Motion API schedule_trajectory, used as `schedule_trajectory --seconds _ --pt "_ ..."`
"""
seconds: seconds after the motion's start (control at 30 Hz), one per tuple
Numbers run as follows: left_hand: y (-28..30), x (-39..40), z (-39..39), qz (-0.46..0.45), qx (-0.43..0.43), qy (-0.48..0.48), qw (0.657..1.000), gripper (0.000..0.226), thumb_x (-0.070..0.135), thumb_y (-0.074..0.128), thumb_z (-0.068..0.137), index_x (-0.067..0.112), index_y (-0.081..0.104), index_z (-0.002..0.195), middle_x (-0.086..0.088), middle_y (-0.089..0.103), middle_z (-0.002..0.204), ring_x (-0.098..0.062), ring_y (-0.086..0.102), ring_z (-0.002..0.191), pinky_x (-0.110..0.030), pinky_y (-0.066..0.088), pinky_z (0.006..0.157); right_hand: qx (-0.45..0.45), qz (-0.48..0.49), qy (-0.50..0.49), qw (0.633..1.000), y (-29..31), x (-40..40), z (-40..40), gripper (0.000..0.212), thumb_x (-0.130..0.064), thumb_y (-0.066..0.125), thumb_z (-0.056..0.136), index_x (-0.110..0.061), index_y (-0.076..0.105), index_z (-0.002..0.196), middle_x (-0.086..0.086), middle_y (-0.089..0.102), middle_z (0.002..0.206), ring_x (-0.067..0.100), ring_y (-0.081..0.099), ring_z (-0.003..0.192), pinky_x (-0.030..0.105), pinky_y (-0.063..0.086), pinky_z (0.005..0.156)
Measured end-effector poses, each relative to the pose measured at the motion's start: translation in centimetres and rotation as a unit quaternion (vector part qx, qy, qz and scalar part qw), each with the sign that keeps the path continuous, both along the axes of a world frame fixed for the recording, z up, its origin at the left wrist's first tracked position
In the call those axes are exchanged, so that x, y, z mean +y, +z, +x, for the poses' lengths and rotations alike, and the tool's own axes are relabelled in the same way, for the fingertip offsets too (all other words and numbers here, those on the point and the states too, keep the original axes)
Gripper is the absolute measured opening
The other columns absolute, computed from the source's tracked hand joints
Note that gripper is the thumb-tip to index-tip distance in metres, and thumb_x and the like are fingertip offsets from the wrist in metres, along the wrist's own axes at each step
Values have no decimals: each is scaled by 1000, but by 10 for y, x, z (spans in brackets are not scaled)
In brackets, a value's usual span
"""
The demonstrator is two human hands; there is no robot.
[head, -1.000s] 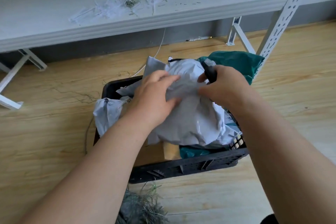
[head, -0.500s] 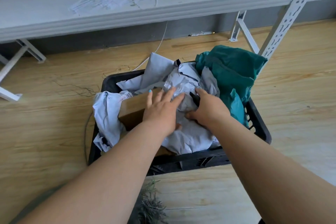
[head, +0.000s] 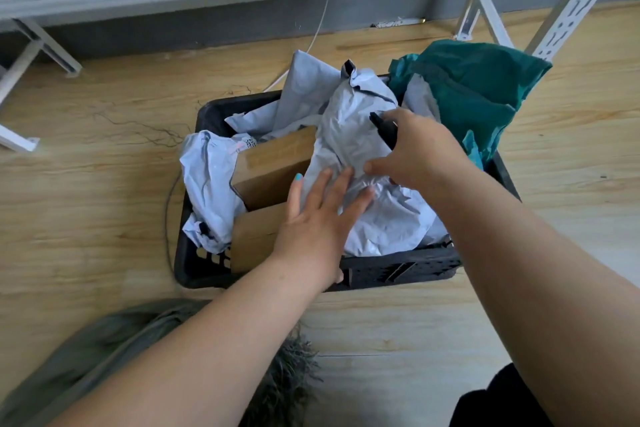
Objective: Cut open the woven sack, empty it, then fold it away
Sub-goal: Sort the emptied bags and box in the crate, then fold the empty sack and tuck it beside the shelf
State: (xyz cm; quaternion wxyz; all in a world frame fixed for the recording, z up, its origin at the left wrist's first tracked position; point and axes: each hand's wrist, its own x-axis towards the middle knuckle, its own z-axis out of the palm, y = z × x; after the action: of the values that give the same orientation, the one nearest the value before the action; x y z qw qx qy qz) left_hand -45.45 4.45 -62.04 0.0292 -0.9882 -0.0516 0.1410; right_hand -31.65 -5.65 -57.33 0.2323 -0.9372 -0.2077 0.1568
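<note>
The left hand lies flat, fingers straight, on a grey plastic mailer bag in the black crate. The right hand grips a black tool, thumb on the same bag. The grey-green woven sack lies on the floor nearer than the crate, beneath the left forearm.

Left hand presses grey parcel; right hand holds black tool.
</note>
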Motion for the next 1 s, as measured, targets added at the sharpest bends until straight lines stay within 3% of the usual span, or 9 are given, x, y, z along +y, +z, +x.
schedule_trajectory --seconds 0.3,0.4,0.47,0.53,0.63,0.77,0.83,0.93,1.0 --pt "-4 40 29 1 -129 -43 991 78 36 69 83 21 26 146 -2 19 157 -22 15 146 -49 -3 117 -73 66 25 995 -5 22 -21 51 -34 69 83 -22 51 129 2 61 112 27 65 89 30 46 74" --pt "-9 68 1 -49 -290 -92 951 32 30 63 85 19 64 115 -2 62 119 -23 55 113 -39 28 103 -50 83 85 992 -6 36 -42 36 -36 68 84 -19 60 116 -2 66 101 22 63 88 28 42 71" --pt "-24 92 -28 -45 -350 -90 931 14 25 58 87 18 69 92 -2 64 92 -24 58 89 -35 36 82 -20 92 123 988 -11 46 -59 28 -34 67 85 -19 65 108 -1 70 100 21 63 83 31 48 74" --pt "-36 112 -54 -45 -265 -38 962 16 28 56 89 17 66 83 -2 60 84 -26 57 86 -35 37 74 10 74 150 986 -18 56 -75 21 -32 66 84 -18 66 100 3 70 92 24 63 77 38 52 77" --pt "-50 120 -78 -35 30 27 999 28 37 42 95 20 64 88 -2 60 98 -24 54 94 -34 41 73 70 31 199 977 -31 69 -94 15 -29 66 85 -19 67 96 2 69 83 16 65 63 34 54 66" --pt "-86 104 -103 -16 338 26 941 38 44 48 92 13 60 109 -10 51 118 -25 52 90 -37 48 78 139 -19 236 962 -51 82 -107 14 -29 62 90 -17 64 96 -1 69 75 4 65 46 26 56 52" --pt "-111 108 -118 45 442 35 895 57 46 55 91 14 46 137 -15 38 140 -32 45 121 -39 40 95 160 -32 241 957 -59 87 -111 15 -29 61 91 -16 63 98 0 68 77 3 65 46 26 55 52" --pt "-130 120 -133 121 514 -7 850 59 33 44 100 18 21 152 -7 7 162 -30 3 148 -46 6 120 177 -46 243 953 -66 89 -112 15 -30 58 93 -17 61 100 -1 67 79 4 65 48 24 53 52" --pt "-132 121 -129 127 520 -28 844 56 36 44 99 19 28 150 -4 11 161 -30 2 148 -51 -3 119 186 -53 236 952 -69 89 -111 15 -31 57 93 -18 60 101 0 67 81 8 67 53 27 56 56"
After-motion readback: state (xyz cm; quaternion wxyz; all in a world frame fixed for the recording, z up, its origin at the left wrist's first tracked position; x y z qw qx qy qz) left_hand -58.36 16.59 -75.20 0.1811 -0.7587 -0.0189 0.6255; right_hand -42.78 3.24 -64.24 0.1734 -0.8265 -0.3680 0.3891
